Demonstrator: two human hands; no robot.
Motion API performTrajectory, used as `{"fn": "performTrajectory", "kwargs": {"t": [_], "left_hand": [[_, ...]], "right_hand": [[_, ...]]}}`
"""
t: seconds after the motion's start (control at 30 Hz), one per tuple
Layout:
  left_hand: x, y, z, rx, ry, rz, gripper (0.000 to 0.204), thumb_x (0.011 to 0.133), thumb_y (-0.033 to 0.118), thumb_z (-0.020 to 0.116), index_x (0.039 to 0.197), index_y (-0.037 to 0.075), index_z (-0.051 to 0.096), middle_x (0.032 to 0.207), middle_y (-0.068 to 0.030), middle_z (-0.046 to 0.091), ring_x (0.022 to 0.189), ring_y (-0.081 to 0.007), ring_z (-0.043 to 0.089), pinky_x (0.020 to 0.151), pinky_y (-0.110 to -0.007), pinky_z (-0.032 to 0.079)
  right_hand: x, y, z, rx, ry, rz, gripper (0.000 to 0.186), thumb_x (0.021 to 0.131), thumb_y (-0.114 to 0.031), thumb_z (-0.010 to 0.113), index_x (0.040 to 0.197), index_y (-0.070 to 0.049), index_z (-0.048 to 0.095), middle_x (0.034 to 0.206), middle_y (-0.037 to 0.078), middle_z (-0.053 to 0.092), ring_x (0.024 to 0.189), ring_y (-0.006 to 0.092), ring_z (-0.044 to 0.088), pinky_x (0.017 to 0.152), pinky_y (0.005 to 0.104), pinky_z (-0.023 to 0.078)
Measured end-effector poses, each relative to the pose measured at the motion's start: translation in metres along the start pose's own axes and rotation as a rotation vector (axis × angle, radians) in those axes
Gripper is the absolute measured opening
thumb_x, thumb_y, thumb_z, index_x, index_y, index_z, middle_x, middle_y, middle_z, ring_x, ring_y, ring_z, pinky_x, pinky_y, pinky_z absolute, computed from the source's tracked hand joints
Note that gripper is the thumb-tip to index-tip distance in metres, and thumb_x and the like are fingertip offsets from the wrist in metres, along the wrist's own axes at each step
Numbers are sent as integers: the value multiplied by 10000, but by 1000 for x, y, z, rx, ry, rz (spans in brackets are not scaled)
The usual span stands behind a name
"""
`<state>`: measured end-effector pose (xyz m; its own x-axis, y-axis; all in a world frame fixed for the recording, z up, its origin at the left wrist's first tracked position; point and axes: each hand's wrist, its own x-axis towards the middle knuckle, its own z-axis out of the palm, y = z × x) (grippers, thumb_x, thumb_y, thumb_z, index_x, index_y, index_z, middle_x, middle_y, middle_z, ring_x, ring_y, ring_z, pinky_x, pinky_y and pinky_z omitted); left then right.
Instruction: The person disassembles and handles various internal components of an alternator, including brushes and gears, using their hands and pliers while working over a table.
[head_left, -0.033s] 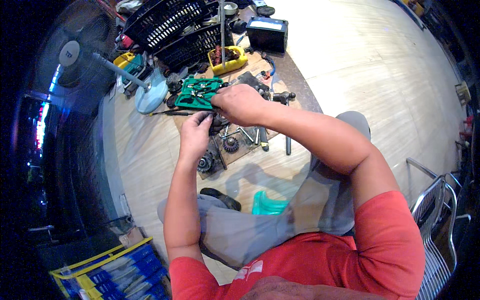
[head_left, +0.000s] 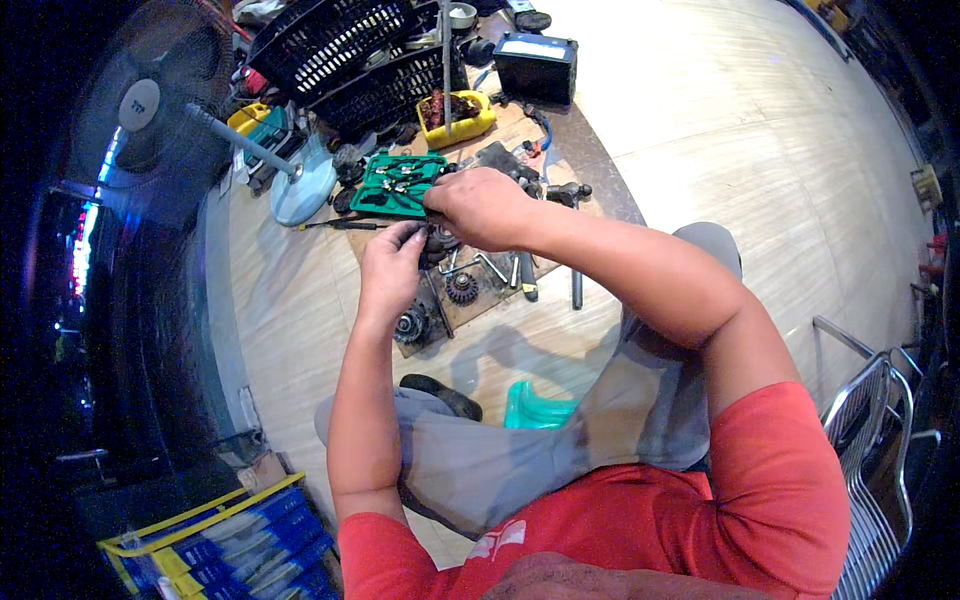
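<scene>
Nearest, on the near side of the green tool case (head_left: 405, 209), lies a toothed gear (head_left: 461, 289). Farther in, toward the case, a dark round metal part (head_left: 438, 246) sits between the hands, its long axis unclear. The left hand (head_left: 392, 262), fingertips bunched, is just beside it; the right hand (head_left: 482, 208) curls by the case's near right corner. I cannot tell what either grips.

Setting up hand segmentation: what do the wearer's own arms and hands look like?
Left hand and right hand are bare, with no gloves visible. Left forearm and right forearm are uncovered; no watch, strap or cable shows. Short red sleeves cover the upper arms; they look plain, with no markings visible.
</scene>
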<state>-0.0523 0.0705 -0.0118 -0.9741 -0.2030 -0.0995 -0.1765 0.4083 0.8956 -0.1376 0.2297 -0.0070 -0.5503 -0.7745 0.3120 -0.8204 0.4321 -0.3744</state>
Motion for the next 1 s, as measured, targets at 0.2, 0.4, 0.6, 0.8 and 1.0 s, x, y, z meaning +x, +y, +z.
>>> {"fn": "performTrajectory", "kwargs": {"t": [0.2,0.4,0.6,0.8,1.0], "left_hand": [[4,-13,-1,96,-3,107,192,868,73,591,1015,-24,668,858,-82,694,771,-117,618,716,-279,494],[3,2,-7,112,76,91,210,866,74,595,1036,-27,665,894,-93,704,783,-119,633,707,-276,498],[5,-6,-3,281,18,187,177,849,48,600,996,-21,671,835,-89,693,734,-135,638,682,-286,503],[4,-6,-1,314,20,227,166,844,26,589,986,-22,663,826,-107,691,733,-152,645,680,-297,502],[1,-6,1,469,-10,449,150,830,9,583,959,-19,655,796,-144,662,692,-183,633,642,-315,485]], "right_hand": [[0,5,3,65,-51,6,126,781,-160,595,815,-43,626,837,164,630,832,359,621,738,475,487],[2,-3,-16,48,-52,97,157,792,-205,616,809,-49,631,838,154,638,820,359,627,723,470,493],[-1,-2,-18,-33,-26,23,126,787,-176,607,816,-55,631,853,142,642,811,359,631,721,467,495],[-2,5,-12,34,-29,-29,100,793,-119,585,829,-32,620,867,175,632,845,367,619,758,470,483],[-3,2,-17,152,-180,-81,155,789,-161,641,849,-20,620,858,187,629,864,379,610,772,472,475]]}}
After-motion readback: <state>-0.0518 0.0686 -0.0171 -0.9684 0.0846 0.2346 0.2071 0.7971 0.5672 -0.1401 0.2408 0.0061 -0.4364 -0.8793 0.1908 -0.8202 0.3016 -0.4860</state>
